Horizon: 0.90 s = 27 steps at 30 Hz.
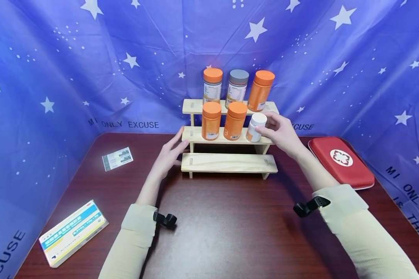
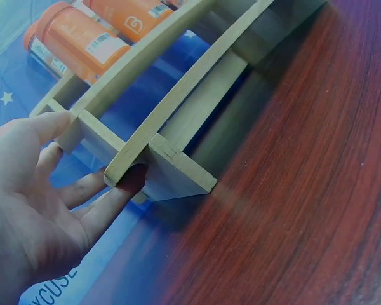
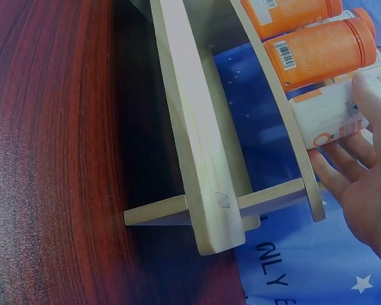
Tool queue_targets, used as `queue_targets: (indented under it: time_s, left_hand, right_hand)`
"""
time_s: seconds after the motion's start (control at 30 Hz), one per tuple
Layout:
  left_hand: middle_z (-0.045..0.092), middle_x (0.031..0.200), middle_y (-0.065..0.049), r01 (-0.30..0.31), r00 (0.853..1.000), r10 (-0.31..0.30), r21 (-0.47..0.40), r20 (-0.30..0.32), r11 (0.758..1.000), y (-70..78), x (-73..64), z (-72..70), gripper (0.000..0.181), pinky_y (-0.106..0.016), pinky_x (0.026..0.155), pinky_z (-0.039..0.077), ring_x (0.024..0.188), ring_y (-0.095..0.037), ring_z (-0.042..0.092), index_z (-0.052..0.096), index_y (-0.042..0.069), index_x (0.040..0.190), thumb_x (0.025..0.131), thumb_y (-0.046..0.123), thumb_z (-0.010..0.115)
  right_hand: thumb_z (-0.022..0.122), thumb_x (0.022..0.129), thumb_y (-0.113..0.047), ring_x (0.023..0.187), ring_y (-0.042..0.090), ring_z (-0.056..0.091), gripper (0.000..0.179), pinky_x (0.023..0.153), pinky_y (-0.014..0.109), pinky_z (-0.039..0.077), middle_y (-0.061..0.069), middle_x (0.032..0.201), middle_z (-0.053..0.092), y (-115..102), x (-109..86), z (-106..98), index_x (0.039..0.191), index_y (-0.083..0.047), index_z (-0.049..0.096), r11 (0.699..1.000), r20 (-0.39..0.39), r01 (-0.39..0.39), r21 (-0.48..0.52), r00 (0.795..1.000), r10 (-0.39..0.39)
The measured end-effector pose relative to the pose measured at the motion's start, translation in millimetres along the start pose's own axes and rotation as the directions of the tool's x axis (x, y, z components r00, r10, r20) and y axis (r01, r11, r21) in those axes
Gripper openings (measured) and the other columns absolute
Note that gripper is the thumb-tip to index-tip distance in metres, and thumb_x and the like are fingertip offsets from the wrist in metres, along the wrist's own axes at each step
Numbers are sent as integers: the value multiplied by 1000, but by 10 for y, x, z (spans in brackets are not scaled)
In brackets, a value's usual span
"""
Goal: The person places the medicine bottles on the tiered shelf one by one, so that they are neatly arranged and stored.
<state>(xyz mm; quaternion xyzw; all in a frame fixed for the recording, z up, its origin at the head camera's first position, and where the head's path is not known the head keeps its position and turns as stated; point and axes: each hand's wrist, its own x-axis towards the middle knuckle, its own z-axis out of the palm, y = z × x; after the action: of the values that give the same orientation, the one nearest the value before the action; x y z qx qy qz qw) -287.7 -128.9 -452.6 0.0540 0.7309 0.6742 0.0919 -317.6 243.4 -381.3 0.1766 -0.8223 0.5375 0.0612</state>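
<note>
My right hand [image 1: 283, 131] holds a small white pill bottle [image 1: 256, 127] between thumb and fingers, at the right end of the middle tier of a wooden display rack [image 1: 230, 162]. In the right wrist view, the white bottle [image 3: 327, 117] shows an orange print, its base right at the tier's edge. With my left hand [image 1: 165, 157] I hold the rack's left end; in the left wrist view the thumb lies on the middle tier's corner and fingertips reach the bottom tier. Beside the white bottle stand two orange bottles [image 1: 211, 124], [image 1: 234, 124].
On the top tier are an orange-capped bottle [image 1: 212, 87], a grey-capped bottle [image 1: 236, 89] and an orange bottle [image 1: 260, 93]. A red first-aid case [image 1: 324, 155] lies at right. At left lie a blister pack [image 1: 117, 159] and a medicine box [image 1: 73, 232]. Blue starry cloth [image 1: 143, 50] surrounds the table.
</note>
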Motion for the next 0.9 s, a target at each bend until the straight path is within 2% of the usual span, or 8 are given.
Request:
queue_targets:
  time_s: [0.23, 0.33, 0.6, 0.9]
  left_hand:
    - [26, 171, -2, 4, 1000, -4, -2, 0, 1000, 18, -11, 19, 62, -53, 83, 65, 139, -43, 54, 28, 51, 158, 104, 45, 58]
    - [27, 171, -2, 6, 1000, -6, 0, 0, 1000, 14, -10, 16, 61, -52, 83, 65, 139, -43, 53, 28, 52, 158, 104, 46, 58]
    - [27, 171, -4, 3, 1000, -3, -1, 4, 1000, -28, 3, 14, 62, -53, 84, 64, 139, -43, 53, 27, 50, 159, 105, 45, 57]
    - [27, 171, -3, 0, 1000, 0, 9, -5, 1000, -18, 11, 20, 61, -51, 83, 65, 138, -40, 55, 28, 51, 158, 105, 45, 57]
  right_hand:
    - [73, 96, -13, 100, -1, 68, 45, 89, 11, 54, -18, 108, 71, -14, -14, -2, 137, -2, 59, 999, 3, 1, -33, 1000, -1]
    - [73, 97, -15, 99, -2, 67, 45, 89, 11, 54, -17, 108, 70, -1, -12, -2, 138, -4, 59, 999, 5, -11, -53, 1000, 11]
    - [72, 98, -22, 104, -1, 67, 48, 90, 12, 53, -2, 119, 72, 27, -15, 12, 142, -7, 57, 996, 25, -48, -77, 998, 50]
    - [71, 99, -23, 101, 1, 66, 48, 88, 13, 53, -10, 112, 69, 29, -25, 16, 142, -6, 56, 998, 27, -43, -53, 999, 44]
